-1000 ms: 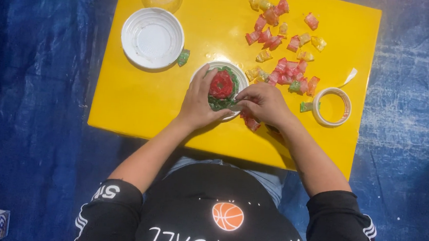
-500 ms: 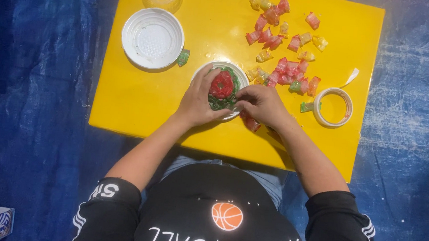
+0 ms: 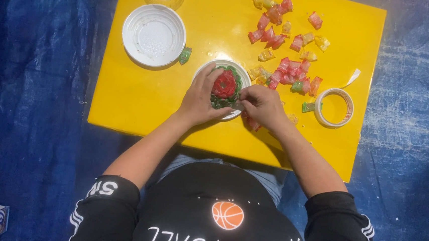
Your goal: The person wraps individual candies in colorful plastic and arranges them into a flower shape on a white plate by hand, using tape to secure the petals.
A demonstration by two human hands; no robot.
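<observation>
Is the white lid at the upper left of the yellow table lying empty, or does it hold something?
Empty. The white lid lies with its hollow side up, showing only bare white inside; one green piece sits beside its rim, outside it.

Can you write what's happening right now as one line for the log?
left hand: steadies small white dish | right hand: pinches at red-green flower | on yellow table

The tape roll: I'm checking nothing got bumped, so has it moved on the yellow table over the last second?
No. The tape roll sits by the same right edge of the yellow table, with the same green piece beside it.
</observation>
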